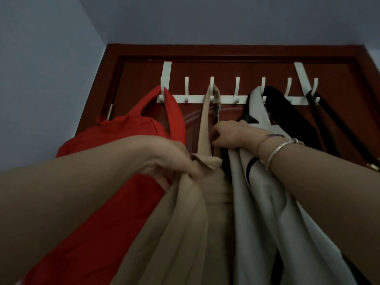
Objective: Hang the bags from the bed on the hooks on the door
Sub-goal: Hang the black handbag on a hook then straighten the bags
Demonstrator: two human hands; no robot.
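Observation:
A white over-door hook rack [193,98] spans the dark red door [339,83]. A red bag [115,182] hangs from its leftmost hook. A beige bag [185,233] hangs by its strap from the third hook. My left hand [174,159] grips the beige bag's top edge. My right hand [228,134] pinches the beige strap just below the rack. A grey and black bag [265,202] hangs to the right, under my right wrist. A black strap [327,118] hangs from the rightmost hook.
Three hooks on the rack are bare: the second, the fourth and the sixth from the left. A pale wall [41,79] meets the door frame on the left. My right wrist wears silver bangles [277,151].

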